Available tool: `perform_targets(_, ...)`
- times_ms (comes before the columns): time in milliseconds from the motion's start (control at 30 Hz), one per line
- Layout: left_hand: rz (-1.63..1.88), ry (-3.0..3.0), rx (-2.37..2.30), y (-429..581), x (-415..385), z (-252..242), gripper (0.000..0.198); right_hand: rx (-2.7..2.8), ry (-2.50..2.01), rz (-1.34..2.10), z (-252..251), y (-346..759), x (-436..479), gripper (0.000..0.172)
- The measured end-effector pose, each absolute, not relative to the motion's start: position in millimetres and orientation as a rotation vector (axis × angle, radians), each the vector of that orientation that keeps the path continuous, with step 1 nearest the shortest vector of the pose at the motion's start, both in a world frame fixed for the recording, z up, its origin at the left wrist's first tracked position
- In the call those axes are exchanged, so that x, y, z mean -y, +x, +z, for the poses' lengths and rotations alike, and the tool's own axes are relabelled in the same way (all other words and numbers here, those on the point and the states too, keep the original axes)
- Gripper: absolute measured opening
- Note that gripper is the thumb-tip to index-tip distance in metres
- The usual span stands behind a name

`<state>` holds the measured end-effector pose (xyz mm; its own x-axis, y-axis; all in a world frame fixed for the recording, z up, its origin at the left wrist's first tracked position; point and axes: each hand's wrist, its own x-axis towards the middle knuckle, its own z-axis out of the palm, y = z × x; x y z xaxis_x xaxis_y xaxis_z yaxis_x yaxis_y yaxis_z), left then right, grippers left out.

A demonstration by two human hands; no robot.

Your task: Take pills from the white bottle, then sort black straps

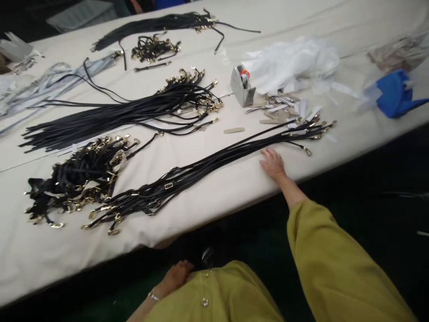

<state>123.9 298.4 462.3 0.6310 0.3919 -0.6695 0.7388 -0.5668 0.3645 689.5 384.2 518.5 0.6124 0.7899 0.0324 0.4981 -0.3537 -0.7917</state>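
My right hand (274, 164) lies on the cloth near the table's front edge, fingers stretched out and holding nothing. Its fingertips are just beside a long bundle of black straps (214, 162) with gold-coloured clasps and buckles at the ends; whether they touch it is unclear. Low against my body, below the table edge, is my left hand (179, 273), with its fingers mostly hidden in shadow. A tangled heap of short black straps (80, 176) with gold hardware sits left of the bundle. Behind lies a thicker bundle of long black straps (124, 114).
A grey tape dispenser (241, 87) stands by white plastic bags (295, 60) and scattered paper tags (281, 109). Far right is a blue object (395, 94). More black straps (154, 27) and a small strap pile (154, 48) lie at the back. Pale straps (63, 80) lie left.
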Motion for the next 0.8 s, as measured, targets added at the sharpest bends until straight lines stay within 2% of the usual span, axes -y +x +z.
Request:
perform_targets(67,-0.797,2.239,-0.927,131,-302,462,0.022,0.975,-1.992,0.553,522,697,-394,0.051)
perform_targets(233,-0.886,2.262,-1.055,161,-310,469,0.020,0.787,-1.750,0.786,532,702,-389,0.048)
perform_targets(300,-0.864,2.273,-1.122,164,-312,474,0.016,0.708,-1.609,0.850,534,691,-371,0.050)
perform_targets(433,-0.786,2.257,-1.271,152,-316,487,0.024,0.562,-1.382,1.013,533,653,-315,0.049)
perform_targets(500,-0.767,2.204,-1.343,143,-320,492,0.016,0.500,-1.322,1.172,524,625,-275,0.049)
perform_targets(567,-0.743,2.143,-1.388,137,-322,495,0.008,0.439,-1.329,1.348,507,591,-231,0.047)
perform_targets(667,-0.679,2.067,-1.417,129,-322,492,0.011,0.335,-1.470,1.544,471,532,-162,0.045)
perform_targets(800,-0.613,1.956,-1.479,117,-315,484,0.018,0.276,-1.806,1.641,434,467,-99,0.026)
